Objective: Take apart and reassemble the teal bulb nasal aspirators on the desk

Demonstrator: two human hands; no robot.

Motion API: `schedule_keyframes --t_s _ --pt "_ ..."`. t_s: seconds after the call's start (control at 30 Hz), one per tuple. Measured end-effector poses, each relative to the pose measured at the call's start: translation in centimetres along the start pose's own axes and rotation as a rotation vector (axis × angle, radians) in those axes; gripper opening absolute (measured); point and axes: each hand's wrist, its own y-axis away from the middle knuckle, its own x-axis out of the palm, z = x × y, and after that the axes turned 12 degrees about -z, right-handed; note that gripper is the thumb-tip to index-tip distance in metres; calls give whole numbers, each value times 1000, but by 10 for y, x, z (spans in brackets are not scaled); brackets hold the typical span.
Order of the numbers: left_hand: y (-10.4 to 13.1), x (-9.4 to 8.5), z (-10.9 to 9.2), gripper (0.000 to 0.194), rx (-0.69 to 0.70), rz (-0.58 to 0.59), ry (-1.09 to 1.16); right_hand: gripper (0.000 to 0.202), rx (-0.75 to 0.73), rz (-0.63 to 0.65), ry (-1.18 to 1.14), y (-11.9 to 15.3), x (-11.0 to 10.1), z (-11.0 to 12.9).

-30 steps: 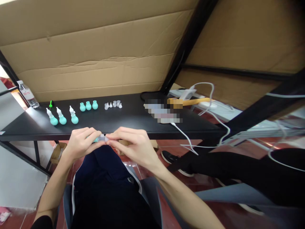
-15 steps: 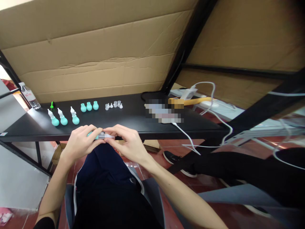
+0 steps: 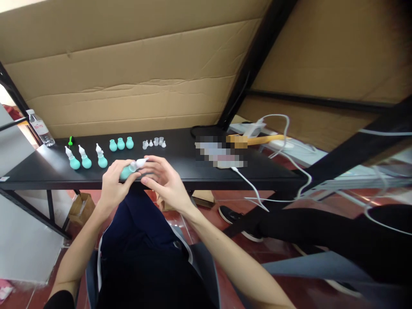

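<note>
My left hand [image 3: 116, 182] is closed around the teal bulb of a nasal aspirator [image 3: 127, 171], just over the table's front edge. Its clear collar and whitish nozzle point up and to the right. Beside that nozzle is my right hand [image 3: 165, 182], thumb and fingers spread apart; the index fingertip is close to the tip, and whether it touches I cannot tell. Behind my left hand, to the left, three assembled aspirators [image 3: 86, 161] stand on the black table. Three loose teal bulbs [image 3: 121, 143] form a row further right, followed by several small clear collars and nozzle tips [image 3: 156, 142].
A water bottle [image 3: 40, 128] and a small green-and-black item [image 3: 71, 140] are at the table's left. On the right lie a blurred-out device [image 3: 222, 154] with a white cable [image 3: 249, 184] and a yellow object [image 3: 267, 139]. Another person's leg [image 3: 299, 227] extends below, at the right.
The aspirator has risen and tilted upward in my left hand, its bulb now showing. My right hand's fingers have come off the nozzle and spread.
</note>
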Motion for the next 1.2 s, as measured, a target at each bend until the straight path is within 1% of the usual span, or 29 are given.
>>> schedule_keyframes --t_s 0.07,0.13,0.23,0.3,0.33,0.37,0.4,0.47,0.5,0.53,0.63,0.7,0.77,0.9,0.93,1.0,1.1,1.13,1.2 --pt "7 8 3 28 -54 -51 0 43 22 13 24 -9 9 -7" --pt "12 14 9 35 -102 -93 -32 33 -4 19 99 -24 19 -12" --pt "14 18 21 56 -159 -117 -69 21 -78 6 247 -59 31 -13" --pt "13 18 27 69 -142 -161 -110 14 -124 -32 367 -87 39 -13" --pt "11 17 29 69 -127 -189 -137 10 -138 -48 438 -100 42 -13" --pt "10 16 30 63 -113 -204 -161 8 -139 -41 509 -112 46 -14" --pt "10 15 30 52 -95 -196 -177 6 -129 -16 573 -123 50 -16" --pt "9 13 27 26 -33 -117 -196 5 -98 61 665 -137 59 -22" --pt "10 13 26 17 18 -56 -211 5 -87 100 693 -142 64 -26" --pt "11 13 24 18 76 9 -235 5 -81 135 716 -144 68 -30" --pt "13 17 23 34 209 186 -339 7 -79 212 775 -144 78 -40" --pt "14 19 25 37 232 282 -382 8 -77 240 810 -143 81 -44" --pt "14 21 28 35 236 350 -387 11 -64 273 839 -145 80 -46" --pt "14 22 34 32 230 427 -353 19 -4 382 899 -159 70 -46" --pt "14 22 35 32 217 437 -340 20 8 388 918 -165 67 -46" --pt "15 23 36 32 194 449 -314 24 1 343 972 -178 58 -46" --pt "16 23 38 33 193 453 -296 33 -86 210 1125 -198 46 -48" --pt "16 23 39 33 194 455 -295 35 -112 182 1181 -203 42 -50" --pt "16 23 39 33 192 460 -291 34 -125 173 1259 -210 37 -54"
